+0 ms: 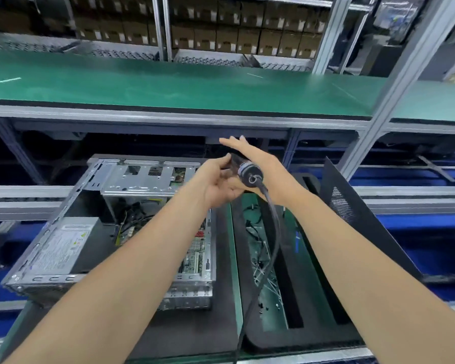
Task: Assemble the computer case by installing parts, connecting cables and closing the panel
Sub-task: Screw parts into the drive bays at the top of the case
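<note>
- A worker is readying a corded electric screwdriver at an assembly bench, the tool lying between both hands above an open computer case.
- The left hand is gripping the tool's dark barrel, its fingers curled round the front end. The right hand is lying along the tool's far side with its fingers stretched straight and grasping nothing visible. Its thumb is hidden.
- The black cable is trailing from the tool's rear cap, passing under the right wrist and running down toward the bench's near edge.
- The case is lying on its side, below and left of the left fingers. A power supply is sitting in its near corner, a motherboard is showing beneath the left forearm, and a drive cage is spanning the far end just left of the left fingertips. Loose wires are hanging between these parts.
- The perforated black side panel is leaning to the right of the right hand, well apart from the case.
- A foam tray below the right hand is holding small screws and stray leads.
- The job appears to be roughly at its midpoint: the main parts are in and fastening seems to be the step in hand. Cable connections and closing the panel are not yet done.
</note>
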A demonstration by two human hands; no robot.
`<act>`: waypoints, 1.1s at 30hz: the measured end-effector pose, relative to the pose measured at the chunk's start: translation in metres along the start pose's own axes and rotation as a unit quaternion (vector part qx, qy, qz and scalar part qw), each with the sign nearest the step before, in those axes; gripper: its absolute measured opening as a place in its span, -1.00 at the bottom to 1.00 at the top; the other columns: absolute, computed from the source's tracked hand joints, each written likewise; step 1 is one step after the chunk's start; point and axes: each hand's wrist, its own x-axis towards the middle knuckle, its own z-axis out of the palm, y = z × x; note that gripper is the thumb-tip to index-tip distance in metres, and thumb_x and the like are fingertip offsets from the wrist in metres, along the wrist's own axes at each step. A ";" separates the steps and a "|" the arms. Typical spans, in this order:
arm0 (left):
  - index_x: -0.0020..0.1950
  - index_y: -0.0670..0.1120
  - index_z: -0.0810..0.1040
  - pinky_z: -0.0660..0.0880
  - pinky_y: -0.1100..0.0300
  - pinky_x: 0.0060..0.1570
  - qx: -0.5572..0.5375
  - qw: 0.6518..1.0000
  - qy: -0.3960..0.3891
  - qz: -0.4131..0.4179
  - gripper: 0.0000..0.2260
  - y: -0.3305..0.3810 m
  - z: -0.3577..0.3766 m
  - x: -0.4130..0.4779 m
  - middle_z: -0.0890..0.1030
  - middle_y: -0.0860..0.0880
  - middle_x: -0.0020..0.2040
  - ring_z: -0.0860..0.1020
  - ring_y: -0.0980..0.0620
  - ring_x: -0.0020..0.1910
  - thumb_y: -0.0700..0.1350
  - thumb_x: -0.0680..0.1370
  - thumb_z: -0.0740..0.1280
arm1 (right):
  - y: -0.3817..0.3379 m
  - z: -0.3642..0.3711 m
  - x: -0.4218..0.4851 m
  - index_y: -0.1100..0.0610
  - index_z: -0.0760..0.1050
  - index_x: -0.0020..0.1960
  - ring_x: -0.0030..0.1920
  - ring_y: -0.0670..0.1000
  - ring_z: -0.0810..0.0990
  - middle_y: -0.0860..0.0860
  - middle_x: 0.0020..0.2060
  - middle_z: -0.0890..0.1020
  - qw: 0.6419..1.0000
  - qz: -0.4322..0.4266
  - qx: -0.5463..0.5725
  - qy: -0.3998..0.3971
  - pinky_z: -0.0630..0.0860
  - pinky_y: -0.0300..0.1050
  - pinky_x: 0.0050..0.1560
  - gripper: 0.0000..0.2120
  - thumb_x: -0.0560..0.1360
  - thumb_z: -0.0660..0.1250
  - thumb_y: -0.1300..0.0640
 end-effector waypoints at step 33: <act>0.02 -0.08 0.72 0.31 0.53 0.04 0.696 0.600 0.236 0.316 -0.92 -0.232 -0.095 0.094 0.46 0.07 0.08 0.46 0.23 -0.11 -0.18 0.57 0.44 | 0.244 0.059 -0.136 0.12 0.38 0.37 -0.37 0.13 0.61 0.17 -0.31 0.58 0.862 0.284 0.387 0.165 0.62 -0.06 -0.34 -0.66 0.64 0.36 0.20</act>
